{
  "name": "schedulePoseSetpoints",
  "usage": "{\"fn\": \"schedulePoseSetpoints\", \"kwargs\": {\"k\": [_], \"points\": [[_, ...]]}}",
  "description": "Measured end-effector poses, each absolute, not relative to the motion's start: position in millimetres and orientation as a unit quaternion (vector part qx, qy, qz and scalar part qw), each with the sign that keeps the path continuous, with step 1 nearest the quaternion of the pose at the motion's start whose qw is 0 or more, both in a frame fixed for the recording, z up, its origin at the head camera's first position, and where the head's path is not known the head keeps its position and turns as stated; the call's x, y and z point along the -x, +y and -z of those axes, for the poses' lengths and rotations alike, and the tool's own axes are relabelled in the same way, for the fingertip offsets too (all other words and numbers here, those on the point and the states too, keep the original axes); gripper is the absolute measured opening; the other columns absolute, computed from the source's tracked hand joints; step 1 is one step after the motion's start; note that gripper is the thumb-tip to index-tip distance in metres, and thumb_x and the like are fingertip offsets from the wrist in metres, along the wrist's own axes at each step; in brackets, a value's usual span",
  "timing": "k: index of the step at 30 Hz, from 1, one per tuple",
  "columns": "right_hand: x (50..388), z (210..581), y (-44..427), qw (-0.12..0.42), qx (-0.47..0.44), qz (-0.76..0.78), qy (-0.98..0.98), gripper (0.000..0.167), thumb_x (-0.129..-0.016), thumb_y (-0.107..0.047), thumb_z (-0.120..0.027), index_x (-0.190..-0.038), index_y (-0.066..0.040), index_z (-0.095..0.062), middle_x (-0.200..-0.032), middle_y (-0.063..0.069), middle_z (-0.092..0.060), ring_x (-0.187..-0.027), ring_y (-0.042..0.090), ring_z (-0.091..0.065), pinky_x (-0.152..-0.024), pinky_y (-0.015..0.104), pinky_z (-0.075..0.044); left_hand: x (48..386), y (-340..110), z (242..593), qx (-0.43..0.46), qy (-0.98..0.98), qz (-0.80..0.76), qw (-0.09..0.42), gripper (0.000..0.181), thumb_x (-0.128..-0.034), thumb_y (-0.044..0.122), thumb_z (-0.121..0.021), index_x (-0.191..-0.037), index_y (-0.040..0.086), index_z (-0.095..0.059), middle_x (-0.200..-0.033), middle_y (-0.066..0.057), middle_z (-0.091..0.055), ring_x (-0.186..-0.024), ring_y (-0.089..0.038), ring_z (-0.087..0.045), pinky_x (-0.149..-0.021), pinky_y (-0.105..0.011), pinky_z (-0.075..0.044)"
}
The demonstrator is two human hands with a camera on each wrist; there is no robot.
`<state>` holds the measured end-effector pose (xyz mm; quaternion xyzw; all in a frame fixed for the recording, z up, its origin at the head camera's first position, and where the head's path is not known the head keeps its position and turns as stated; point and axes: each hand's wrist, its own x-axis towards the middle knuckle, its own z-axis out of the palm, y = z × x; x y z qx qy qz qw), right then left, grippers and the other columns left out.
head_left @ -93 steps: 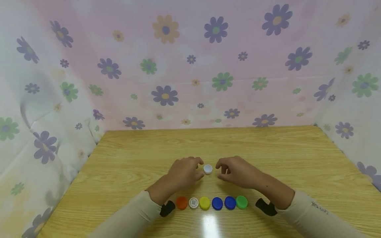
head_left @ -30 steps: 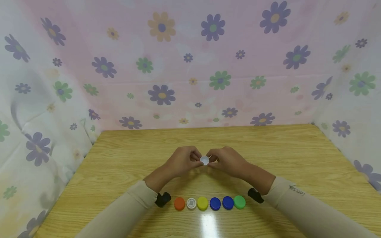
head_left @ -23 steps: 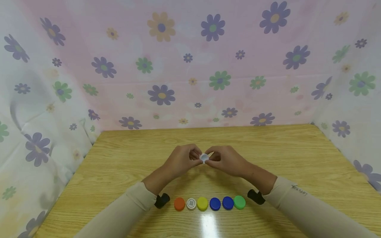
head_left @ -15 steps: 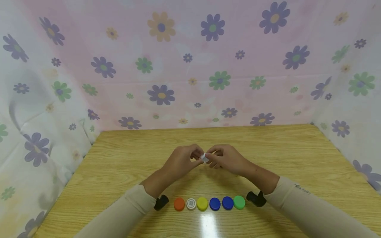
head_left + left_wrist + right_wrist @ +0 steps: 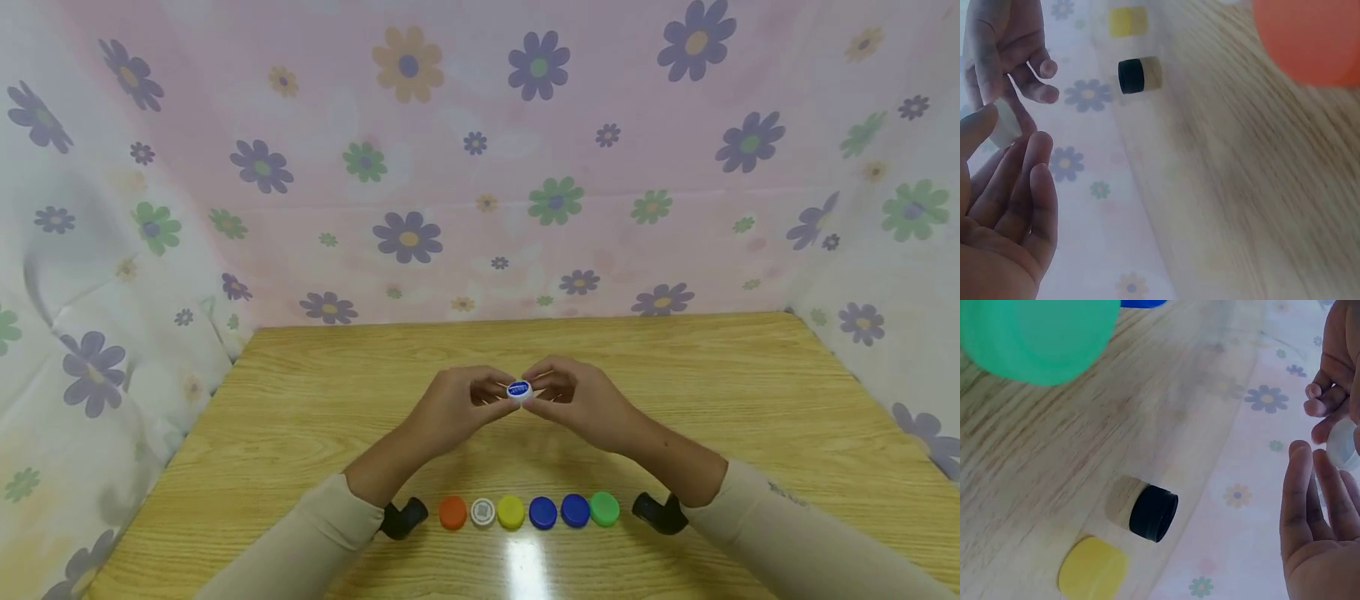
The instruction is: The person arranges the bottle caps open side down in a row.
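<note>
A white bottle cap is held above the wooden table, between the two hands. Its top with a blue printed label faces up towards the head camera. My left hand pinches it from the left between thumb and fingertips. From the other side my right hand grips it too, thumb at the near edge. In the left wrist view the cap appears edge-on by the left thumb. The right wrist view shows part of the pale cap, partly hidden by fingers.
Nearer the body lies a row of caps: orange, white, yellow, two blue and green. A black cap and another yellow cap lie on the table in the wrist views. A flowered cloth encloses the table.
Both hands came together on the white cap and lifted it from the table. It was turned over: earlier its hollow underside showed, now its blue printed top does.
</note>
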<state>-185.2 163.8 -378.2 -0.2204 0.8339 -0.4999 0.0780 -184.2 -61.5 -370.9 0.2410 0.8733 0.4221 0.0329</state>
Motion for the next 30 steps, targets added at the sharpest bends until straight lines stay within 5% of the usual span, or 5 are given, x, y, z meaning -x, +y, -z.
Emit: {"fn": "schedulePoseSetpoints", "kwargs": {"k": [17, 30], "points": [[159.9, 371.5, 187.4, -0.009, 0.242, 0.451, 0.859, 0.026, -0.092, -0.032, -0.072, -0.118, -0.026, -0.069, -0.11, -0.008, -0.073, -0.095, 0.009, -0.071, -0.082, 0.031, -0.058, 163.9, -35.8, 364.0, -0.222, 0.852, -0.473, 0.037, 0.028, -0.0889, 0.041, -0.075, -0.113, 0.027, -0.073, -0.107, 0.015, -0.072, -0.091, -0.001, -0.066, -0.082, -0.025, -0.053], [123.1, 373.3, 234.7, -0.012, 0.208, 0.456, 0.865, 0.026, -0.095, -0.023, -0.07, -0.12, -0.026, -0.067, -0.117, -0.007, -0.069, -0.101, 0.005, -0.068, -0.083, 0.025, -0.057, 132.4, 13.3, 365.1, -0.233, 0.836, -0.496, 0.034, 0.027, -0.0912, 0.038, -0.073, -0.115, 0.025, -0.071, -0.104, 0.016, -0.074, -0.095, 0.003, -0.066, -0.087, -0.026, -0.052]]}}
